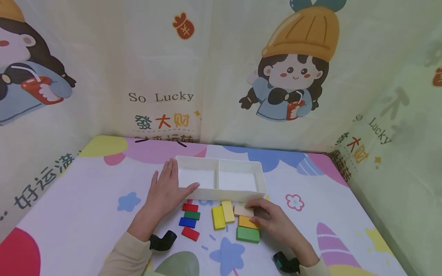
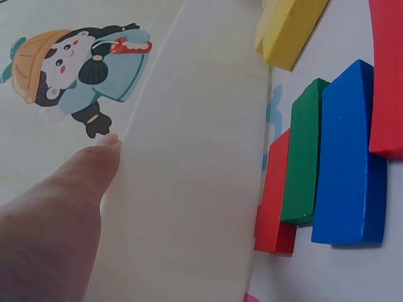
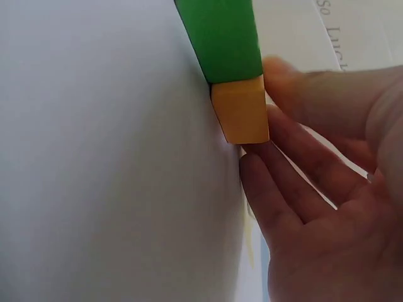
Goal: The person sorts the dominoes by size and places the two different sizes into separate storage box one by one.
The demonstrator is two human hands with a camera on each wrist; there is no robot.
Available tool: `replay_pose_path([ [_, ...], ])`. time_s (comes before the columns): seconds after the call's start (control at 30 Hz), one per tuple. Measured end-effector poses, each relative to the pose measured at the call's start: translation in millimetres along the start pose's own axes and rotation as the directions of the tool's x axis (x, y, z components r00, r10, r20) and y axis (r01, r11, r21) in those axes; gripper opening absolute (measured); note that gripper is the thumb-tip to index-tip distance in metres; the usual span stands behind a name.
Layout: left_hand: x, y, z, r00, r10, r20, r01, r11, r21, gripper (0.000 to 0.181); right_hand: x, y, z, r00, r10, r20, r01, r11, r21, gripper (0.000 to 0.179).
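My left hand (image 1: 167,189) lies with straight fingers along the left end of a white two-compartment tray (image 1: 221,195), its thumb over the front wall. Just in front of the tray's right half, my right hand (image 1: 272,218) pinches a beige block (image 1: 243,210) between index finger and thumb. The thumb tip lies over the edge of an orange block (image 1: 248,222); a green block (image 1: 248,234) sits against that one. In the right wrist view the fingers (image 3: 296,182) curl behind the orange block (image 3: 242,113), and the beige block is hidden.
Left of these stand a yellow block (image 1: 218,217) and a pale yellow block (image 1: 228,211). Farther left, a red block (image 1: 190,207), a dark green block (image 1: 192,215), a blue block (image 1: 187,222) and another red block (image 1: 190,233) form a column.
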State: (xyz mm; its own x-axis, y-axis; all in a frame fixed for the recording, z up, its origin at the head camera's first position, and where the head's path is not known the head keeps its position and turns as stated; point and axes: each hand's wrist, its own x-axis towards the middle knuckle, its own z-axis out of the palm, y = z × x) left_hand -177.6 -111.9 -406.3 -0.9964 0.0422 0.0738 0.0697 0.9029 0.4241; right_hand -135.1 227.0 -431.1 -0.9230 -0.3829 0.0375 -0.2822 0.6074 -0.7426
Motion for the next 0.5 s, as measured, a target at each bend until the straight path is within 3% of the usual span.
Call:
replay_pose_path([
  [0.4,-1.6,0.8,1.4,1.0,-0.001,-0.001,0.001,1.0,-0.02,0.113,1.9,3.8,2.6,0.992,-0.096,-0.082,0.091,0.994,-0.059,0.033],
  [0.5,-2.5,0.8,1.6,1.0,-0.002,-0.004,0.001,1.0,-0.02,0.113,1.7,3.9,4.0,0.991,-0.086,-0.098,0.081,0.995,-0.062,0.034],
])
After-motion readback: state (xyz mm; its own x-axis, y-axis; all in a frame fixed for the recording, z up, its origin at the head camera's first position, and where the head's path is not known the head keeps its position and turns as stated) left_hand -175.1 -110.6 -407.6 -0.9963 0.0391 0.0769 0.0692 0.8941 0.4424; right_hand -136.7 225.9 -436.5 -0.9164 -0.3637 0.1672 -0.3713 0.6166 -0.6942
